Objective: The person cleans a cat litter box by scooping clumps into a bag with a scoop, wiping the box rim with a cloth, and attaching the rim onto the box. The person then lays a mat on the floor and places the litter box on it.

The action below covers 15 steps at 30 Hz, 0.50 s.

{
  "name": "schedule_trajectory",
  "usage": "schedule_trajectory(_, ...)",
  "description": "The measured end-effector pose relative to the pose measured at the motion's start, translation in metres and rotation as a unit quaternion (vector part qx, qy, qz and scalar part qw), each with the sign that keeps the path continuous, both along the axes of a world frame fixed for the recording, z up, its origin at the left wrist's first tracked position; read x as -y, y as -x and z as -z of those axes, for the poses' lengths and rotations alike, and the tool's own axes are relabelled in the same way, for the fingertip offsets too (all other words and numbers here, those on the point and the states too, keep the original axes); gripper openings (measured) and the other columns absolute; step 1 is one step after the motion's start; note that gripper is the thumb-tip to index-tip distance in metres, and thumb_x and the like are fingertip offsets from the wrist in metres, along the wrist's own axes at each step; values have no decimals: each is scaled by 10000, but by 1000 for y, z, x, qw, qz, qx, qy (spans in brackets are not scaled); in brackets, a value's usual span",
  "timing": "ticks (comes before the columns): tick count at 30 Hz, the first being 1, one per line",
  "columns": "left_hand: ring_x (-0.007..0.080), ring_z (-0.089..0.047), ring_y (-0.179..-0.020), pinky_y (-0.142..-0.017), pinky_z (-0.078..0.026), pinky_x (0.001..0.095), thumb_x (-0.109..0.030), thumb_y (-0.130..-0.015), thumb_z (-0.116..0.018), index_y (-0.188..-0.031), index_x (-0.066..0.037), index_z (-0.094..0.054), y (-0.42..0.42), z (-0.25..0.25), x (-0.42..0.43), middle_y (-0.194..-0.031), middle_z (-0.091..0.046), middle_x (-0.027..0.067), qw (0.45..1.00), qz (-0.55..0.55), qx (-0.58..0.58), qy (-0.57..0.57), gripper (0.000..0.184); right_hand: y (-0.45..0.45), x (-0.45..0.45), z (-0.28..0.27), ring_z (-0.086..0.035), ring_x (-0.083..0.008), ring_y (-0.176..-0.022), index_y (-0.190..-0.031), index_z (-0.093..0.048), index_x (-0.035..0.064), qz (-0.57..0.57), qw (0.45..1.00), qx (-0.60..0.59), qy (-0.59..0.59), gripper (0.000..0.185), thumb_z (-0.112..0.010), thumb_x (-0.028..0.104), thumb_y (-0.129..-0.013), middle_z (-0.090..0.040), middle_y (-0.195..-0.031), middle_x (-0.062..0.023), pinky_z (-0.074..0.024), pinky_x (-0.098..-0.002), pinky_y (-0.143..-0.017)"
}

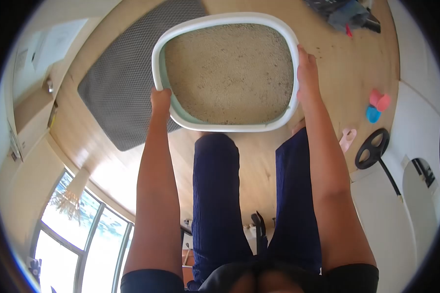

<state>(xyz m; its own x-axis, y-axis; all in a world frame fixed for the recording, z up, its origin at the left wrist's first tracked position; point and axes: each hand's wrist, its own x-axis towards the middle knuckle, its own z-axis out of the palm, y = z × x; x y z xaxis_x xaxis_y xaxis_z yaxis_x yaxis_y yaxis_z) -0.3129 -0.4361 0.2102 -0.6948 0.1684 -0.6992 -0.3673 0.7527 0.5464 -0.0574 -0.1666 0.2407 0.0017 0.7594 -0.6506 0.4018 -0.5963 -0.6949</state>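
Note:
A white-rimmed litter box (225,19) with a pale green inner wall lies between my hands, in front of my legs. Grainy beige cat litter (230,73) fills it in a fairly even layer with small darker specks. My left hand (161,101) grips the rim at the near left corner, thumb over the edge. On the opposite side, my right hand (307,73) is closed against the right rim, its fingers partly hidden behind the box. Whether the box's underside touches the floor cannot be seen.
A grey textured mat (117,88) lies on the wooden floor (347,83), partly under the box in view. A dark crumpled bag (340,14) is at the far right. Pink (379,100) and blue (373,115) objects and a black round-based stand (371,149) are along the right wall.

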Motion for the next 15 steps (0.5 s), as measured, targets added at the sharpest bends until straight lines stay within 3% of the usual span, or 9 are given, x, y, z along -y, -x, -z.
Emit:
schedule_trajectory(2,284,-586,-814,-708,-477,396,-49,-710,-497,-1120,68,-474,17,2,38,-946,-562,190,1000,1,26,-8,426,18,32,4,-537,-209,-848,-1001,-522,-34,-23,999,25,31,488,-545,427,-840,-567,-937,-143,-435,-330,-759)
schedule_trajectory(6,281,-582,-839,-728,-476,401,-47,-724,-488,-1117,68,-474,45,27,88,-948,-558,195,998,-28,-27,56,409,68,37,49,-554,-210,-827,-1031,-532,-37,-72,995,-53,40,482,-525,408,-849,-573,-907,-138,-442,-340,-756)
schedule_trajectory(9,289,-581,-869,-757,-471,400,-46,-729,-486,-1124,66,-474,84,28,86,-971,-551,206,998,-52,-20,37,410,103,51,84,-559,-217,-835,-1041,-532,-44,-121,984,-113,61,492,-515,411,-855,-576,-914,-138,-443,-350,-768)
schedule_trajectory(12,306,-581,-881,-780,-469,405,-47,-729,-494,-1141,59,-469,84,34,100,-986,-546,218,994,-94,-13,62,426,116,67,115,-557,-230,-869,-1048,-531,-44,-115,987,-90,70,503,-511,421,-857,-577,-946,-146,-438,-356,-788)
schedule_trajectory(15,309,-581,-888,-783,-468,412,-42,-721,-494,-1158,61,-460,109,89,140,-982,-545,218,995,-84,-37,38,450,145,75,159,-553,-253,-928,-1057,-533,-38,-109,988,-85,65,513,-510,434,-857,-578,-986,-167,-424,-357,-820)
